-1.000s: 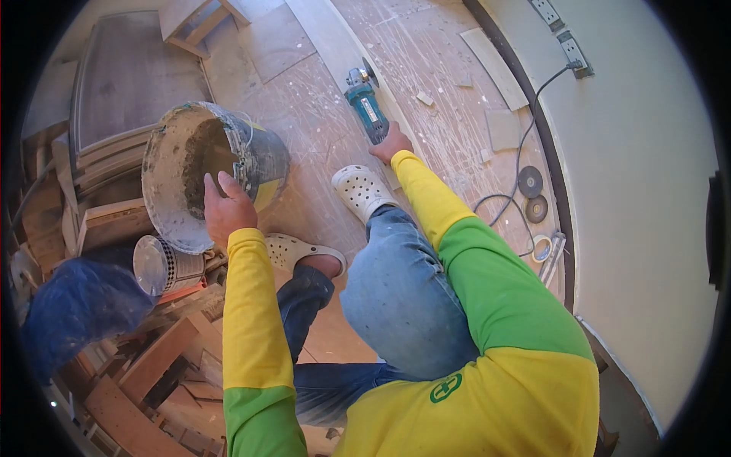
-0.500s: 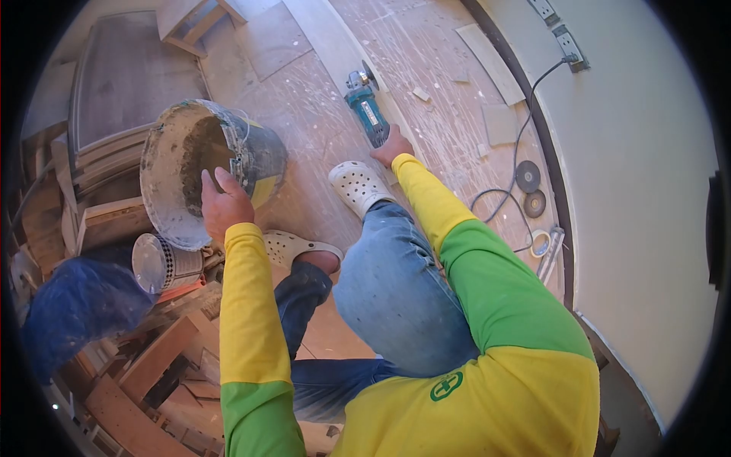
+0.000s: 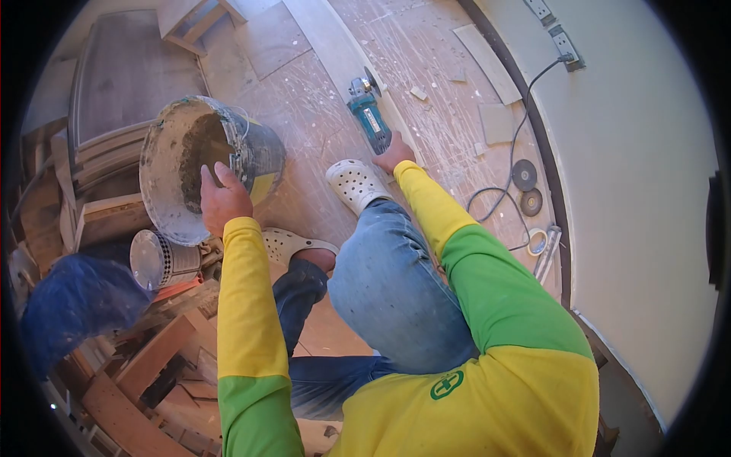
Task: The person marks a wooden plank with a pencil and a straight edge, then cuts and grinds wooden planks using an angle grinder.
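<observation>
My right hand (image 3: 394,152) is wrapped round the rear end of a teal angle grinder (image 3: 371,122). The grinder's disc (image 3: 372,81) stands at its far end, beside a long pale plank (image 3: 324,38) on the floor. My left hand (image 3: 225,199) hangs in front of the mouth of a large dirty bucket (image 3: 164,179) lying tilted on its side, fingers apart and nothing in them. Whether it touches the rim cannot be made out.
Two round discs (image 3: 525,175), a tape roll (image 3: 537,241) and a looping cord (image 3: 520,126) lie at the right, by the wall with outlets (image 3: 564,47). A small bucket (image 3: 148,260), a blue bag (image 3: 80,305) and wood scraps (image 3: 156,358) fill the left.
The grinder and my right hand have shifted slightly, with the grinder's head and disc a little further right. My left hand stays by the bucket with fingers apart. The view has shifted slightly.
</observation>
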